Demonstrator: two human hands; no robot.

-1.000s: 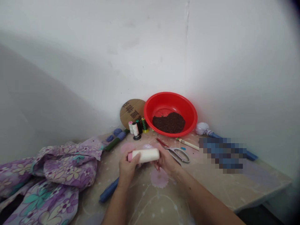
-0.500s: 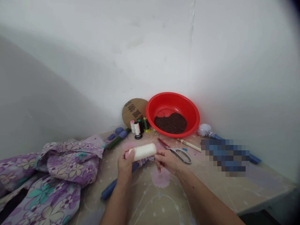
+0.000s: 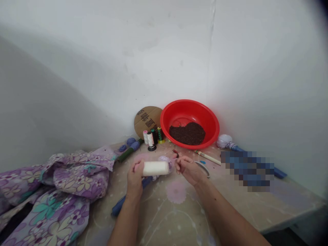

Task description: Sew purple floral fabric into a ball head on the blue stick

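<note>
- Head view: the person's left hand (image 3: 135,179) is closed round the pink end of a white cylindrical spool of thread (image 3: 155,168), which lies sideways above the tabletop's middle, its white end pointing right, out of the grip.
- The right hand (image 3: 188,171) is just beside that end, apart from it, thumb and fingertips drawn together; whether they pinch thread cannot be told.
- A cream, flower-patterned tabletop (image 3: 230,212) meets pale walls (image 3: 153,68); purple floral cloth (image 3: 84,181) covers its left edge.
- At its far edge, a round red plastic basin (image 3: 214,131) holds dark grains (image 3: 188,134).
- A brown cardboard disc (image 3: 143,119) bears dark Chinese characters, too tilted and small to read surely.
</note>
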